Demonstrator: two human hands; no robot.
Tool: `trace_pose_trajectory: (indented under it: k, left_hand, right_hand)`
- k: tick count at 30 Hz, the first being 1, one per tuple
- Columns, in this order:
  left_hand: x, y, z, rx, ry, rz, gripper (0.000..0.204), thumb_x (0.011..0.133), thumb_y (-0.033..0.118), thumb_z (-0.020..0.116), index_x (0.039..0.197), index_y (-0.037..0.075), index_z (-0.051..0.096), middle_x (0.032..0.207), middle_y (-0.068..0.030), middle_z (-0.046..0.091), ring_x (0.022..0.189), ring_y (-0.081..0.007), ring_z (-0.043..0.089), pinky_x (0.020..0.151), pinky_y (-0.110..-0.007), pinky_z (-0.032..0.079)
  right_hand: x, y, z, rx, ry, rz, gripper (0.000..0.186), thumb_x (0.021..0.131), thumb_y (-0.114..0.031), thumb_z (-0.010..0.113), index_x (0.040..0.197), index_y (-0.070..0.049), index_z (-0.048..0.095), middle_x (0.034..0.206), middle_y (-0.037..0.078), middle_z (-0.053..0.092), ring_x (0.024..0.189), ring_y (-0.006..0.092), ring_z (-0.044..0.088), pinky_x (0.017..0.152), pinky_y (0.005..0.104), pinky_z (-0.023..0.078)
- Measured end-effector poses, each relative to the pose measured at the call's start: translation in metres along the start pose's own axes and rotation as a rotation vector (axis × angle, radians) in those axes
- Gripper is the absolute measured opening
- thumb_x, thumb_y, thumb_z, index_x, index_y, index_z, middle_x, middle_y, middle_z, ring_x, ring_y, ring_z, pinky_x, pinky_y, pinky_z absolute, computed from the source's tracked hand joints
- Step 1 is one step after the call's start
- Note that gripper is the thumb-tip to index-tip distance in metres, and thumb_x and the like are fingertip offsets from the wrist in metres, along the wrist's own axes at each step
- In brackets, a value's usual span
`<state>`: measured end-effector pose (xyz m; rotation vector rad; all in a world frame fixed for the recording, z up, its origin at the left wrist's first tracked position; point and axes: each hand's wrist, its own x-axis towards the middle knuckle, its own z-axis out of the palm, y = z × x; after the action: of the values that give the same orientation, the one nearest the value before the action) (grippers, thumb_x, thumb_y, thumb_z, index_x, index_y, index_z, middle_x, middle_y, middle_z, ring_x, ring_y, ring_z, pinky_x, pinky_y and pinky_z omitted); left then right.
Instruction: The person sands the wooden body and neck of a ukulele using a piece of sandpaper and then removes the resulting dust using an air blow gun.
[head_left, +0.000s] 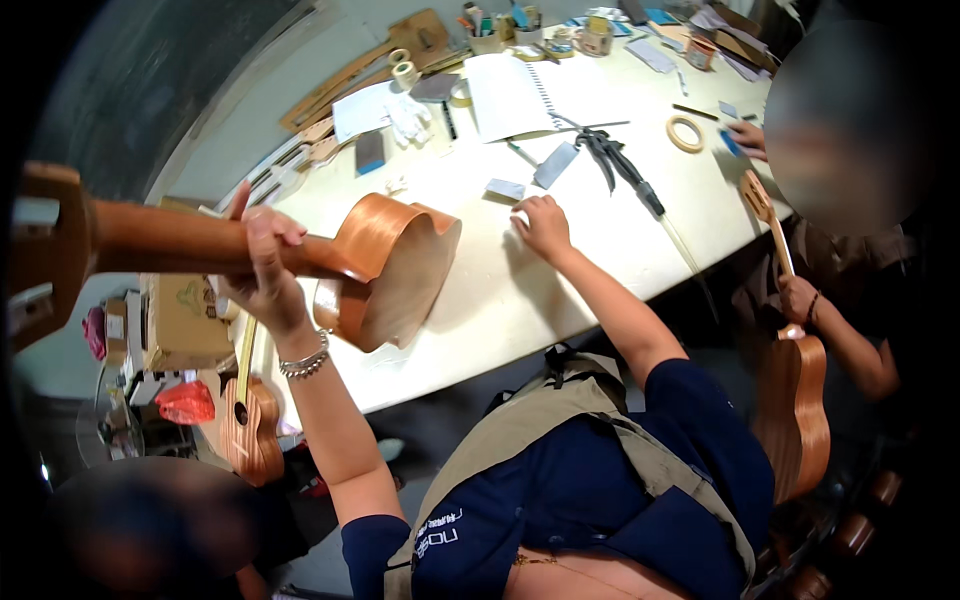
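My left hand (268, 265) is wrapped around the neck of a brown wooden ukulele (380, 235). The headstock points to the far left, close to the camera, and the body is over the table, tilted on its side; whether it touches the top I cannot tell. My right hand (543, 228) reaches over the white table (600, 260), fingers bent and apart, with nothing visible in them. Just beyond its fingertips lies a small grey sheet, likely sandpaper (505, 189). A second grey piece (556, 165) lies farther back.
A black trigger tool (620, 165) with a pale hose lies right of centre. Behind are a spiral notebook (508, 95), tape roll (685, 134) and blue-grey block (370, 153). At right a co-worker holds another ukulele (793, 415); one more ukulele (252, 425) stands lower left.
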<state>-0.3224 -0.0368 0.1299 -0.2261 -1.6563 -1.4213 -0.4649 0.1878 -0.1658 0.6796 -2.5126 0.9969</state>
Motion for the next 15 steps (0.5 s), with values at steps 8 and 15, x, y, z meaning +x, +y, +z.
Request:
trace_pose_trajectory:
  k: [8, 15]
  left_hand:
    - [0.003, -0.004, 0.005, 0.024, -0.065, -0.003, 0.024, 0.086, 0.008, 0.059, 0.103, -0.009, 0.057, 0.072, -0.0051, 0.059, 0.062, -0.0075, 0.056, 0.064, -0.025, 0.051]
    - [0.001, 0.014, 0.018, 0.103, -0.17, -0.068, 0.02, 0.081, 0.013, 0.068, 0.09, -0.004, 0.063, 0.103, -0.0142, 0.066, 0.066, -0.0081, 0.06, 0.06, -0.02, 0.049]
  right_hand:
    - [0.049, 0.04, 0.065, -0.48, -0.139, -0.273, 0.015, 0.073, -0.017, 0.059, 0.086, -0.01, 0.057, 0.072, 0.01, 0.062, 0.073, 0.0257, 0.059, 0.064, 0.0371, 0.043]
    - [0.057, -0.089, -0.089, 0.937, -0.111, 0.195, 0.049, 0.082, 0.006, 0.038, 0.127, -0.01, 0.049, 0.082, 0.007, 0.055, 0.068, 0.0147, 0.05, 0.068, 0.0262, 0.043]
